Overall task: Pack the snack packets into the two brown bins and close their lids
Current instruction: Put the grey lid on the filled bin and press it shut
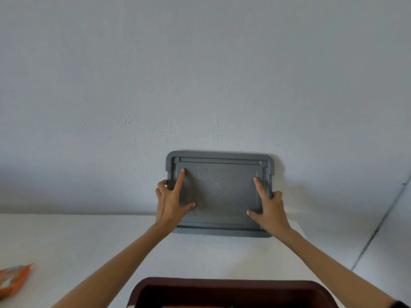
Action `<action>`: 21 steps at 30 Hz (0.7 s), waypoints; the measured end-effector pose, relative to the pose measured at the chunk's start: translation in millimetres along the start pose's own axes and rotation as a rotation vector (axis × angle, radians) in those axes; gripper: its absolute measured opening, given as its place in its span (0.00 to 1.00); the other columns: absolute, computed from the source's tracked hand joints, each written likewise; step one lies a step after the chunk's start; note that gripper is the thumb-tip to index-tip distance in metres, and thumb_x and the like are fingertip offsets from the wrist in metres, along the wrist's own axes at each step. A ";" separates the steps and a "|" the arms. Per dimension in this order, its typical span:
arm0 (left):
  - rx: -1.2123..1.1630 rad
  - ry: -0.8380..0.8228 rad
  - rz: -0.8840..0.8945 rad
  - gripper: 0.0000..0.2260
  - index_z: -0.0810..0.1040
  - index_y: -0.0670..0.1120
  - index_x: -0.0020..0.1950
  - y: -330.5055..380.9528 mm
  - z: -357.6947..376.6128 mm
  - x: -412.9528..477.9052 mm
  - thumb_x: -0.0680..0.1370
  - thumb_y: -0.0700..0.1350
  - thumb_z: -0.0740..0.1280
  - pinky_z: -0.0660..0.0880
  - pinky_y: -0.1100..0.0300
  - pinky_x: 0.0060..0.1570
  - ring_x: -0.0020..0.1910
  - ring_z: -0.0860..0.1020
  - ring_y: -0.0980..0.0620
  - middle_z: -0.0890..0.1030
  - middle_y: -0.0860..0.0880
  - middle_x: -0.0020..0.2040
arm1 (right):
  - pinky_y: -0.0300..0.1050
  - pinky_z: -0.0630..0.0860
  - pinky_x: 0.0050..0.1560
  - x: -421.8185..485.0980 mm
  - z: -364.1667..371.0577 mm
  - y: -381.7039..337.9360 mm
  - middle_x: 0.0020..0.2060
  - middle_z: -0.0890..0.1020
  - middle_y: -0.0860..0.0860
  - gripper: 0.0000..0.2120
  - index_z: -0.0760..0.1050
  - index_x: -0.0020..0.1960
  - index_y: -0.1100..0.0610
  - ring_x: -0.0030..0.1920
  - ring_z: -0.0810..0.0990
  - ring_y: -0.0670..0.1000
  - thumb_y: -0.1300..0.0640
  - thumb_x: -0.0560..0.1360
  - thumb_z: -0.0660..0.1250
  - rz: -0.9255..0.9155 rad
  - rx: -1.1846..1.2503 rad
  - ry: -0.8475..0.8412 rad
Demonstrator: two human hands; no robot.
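Brown bin (pixel 226 292) (contents unclear) and orange packet (pixel 13 278), edge-cropped.

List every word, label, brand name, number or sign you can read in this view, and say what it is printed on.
No text can be read anywhere in this view.
Orange snack packet: it has printing, but it is blurred and cut off by the frame edge, so it is unreadable.
Grey lid: only a moulded texture, no lettering visible.
Brown bin: no label visible.
White wall: bare.
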State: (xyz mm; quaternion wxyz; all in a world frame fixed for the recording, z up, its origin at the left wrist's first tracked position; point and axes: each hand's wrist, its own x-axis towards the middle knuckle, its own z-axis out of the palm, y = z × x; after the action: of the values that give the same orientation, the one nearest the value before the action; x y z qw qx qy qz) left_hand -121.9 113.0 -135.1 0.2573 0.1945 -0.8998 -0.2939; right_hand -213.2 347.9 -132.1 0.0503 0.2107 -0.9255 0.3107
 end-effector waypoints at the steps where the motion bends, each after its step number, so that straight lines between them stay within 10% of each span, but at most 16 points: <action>1: -0.008 0.015 0.009 0.46 0.48 0.59 0.74 3.8 -5.3 -1.2 0.68 0.47 0.75 0.67 0.51 0.64 0.67 0.60 0.42 0.56 0.40 0.68 | 0.44 0.69 0.57 -2.9 -5.1 -4.7 0.59 0.62 0.60 0.44 0.42 0.74 0.42 0.57 0.68 0.59 0.52 0.72 0.70 -0.006 -0.001 0.018; 21: 0.227 -0.126 0.026 0.35 0.58 0.56 0.74 53.3 -125.3 -85.7 0.71 0.62 0.66 0.72 0.48 0.56 0.62 0.70 0.40 0.68 0.38 0.64 | 0.54 0.62 0.68 -114.3 -112.2 -65.9 0.67 0.58 0.63 0.38 0.51 0.75 0.42 0.70 0.58 0.63 0.40 0.72 0.66 0.022 -0.123 -0.093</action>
State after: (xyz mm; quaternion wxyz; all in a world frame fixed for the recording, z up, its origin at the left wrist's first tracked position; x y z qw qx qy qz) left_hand 7.7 142.2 -44.4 0.1803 0.1916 -0.9442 -0.1984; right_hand -86.0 408.5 -31.3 0.0164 0.2111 -0.9465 0.2436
